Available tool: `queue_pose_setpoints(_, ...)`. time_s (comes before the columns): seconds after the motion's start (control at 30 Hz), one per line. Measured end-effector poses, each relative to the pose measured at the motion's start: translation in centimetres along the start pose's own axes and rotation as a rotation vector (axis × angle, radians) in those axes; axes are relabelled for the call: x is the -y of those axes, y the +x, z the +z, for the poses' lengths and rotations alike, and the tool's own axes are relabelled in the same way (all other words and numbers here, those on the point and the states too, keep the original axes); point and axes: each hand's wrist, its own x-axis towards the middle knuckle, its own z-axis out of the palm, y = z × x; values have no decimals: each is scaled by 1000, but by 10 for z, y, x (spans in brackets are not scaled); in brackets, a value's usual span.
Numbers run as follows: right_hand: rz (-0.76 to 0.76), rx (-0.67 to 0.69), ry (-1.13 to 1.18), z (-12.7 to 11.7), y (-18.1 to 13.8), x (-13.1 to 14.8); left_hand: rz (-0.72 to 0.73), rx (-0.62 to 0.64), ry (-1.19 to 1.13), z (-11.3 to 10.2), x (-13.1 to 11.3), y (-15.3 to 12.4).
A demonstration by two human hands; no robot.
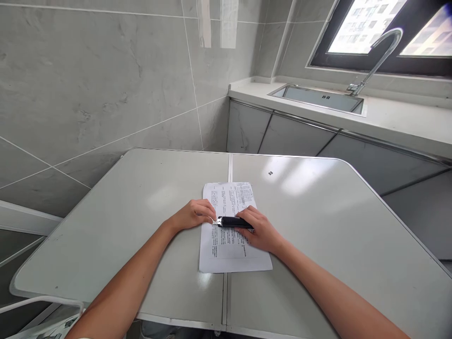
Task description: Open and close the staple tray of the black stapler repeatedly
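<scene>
A black stapler (229, 221) with a silver metal end lies sideways above a printed sheet of paper (236, 261). Around its right part, my right hand (259, 230) is closed, fingers on the far side and thumb on the near side. My left hand (197, 214) pinches at the metal end on the left, where a thin pale strip shows by the fingertips. What exactly those fingertips hold is partly hidden. Whether the paper is one sheet or a stack cannot be told. Two small dark strips that look like staples (270, 173) lie beyond the paper to the right.
The pale folding table (158, 183) has a metal seam down its middle. Behind it stand a grey tiled wall (106, 70) and a white counter (395, 113) with a sink (318, 97) and a tall faucet (384, 52). A white metal frame (42, 299) is at the lower left.
</scene>
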Motion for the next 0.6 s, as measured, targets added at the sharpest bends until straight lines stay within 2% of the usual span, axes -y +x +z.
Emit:
queue_pose_setpoints(0.17, -104, -37, 78, 3, -5, 1, -1, -109, -66, 26, -9, 6)
queue_pose_setpoints(0.33, -113, 1, 95, 6, -5, 4, 82, -32, -25, 26, -13, 7)
queue_pose_setpoints(0.4, -120, -13, 98, 7, -4, 7, 98, -45, -3, 25, -12, 7)
queue_pose_setpoints(0.5, -81, -151, 84, 5, -2, 7, 103, -194, 90, 26, -8, 8)
queue_pose_setpoints(0.57, 56, -321, 48, -1, -1, 1, 87, -294, 215, 26, -4, 9)
queue_pose_setpoints(0.6, 149, -410, 18, -7, -2, -5, 77, -303, 292, 26, -2, 10)
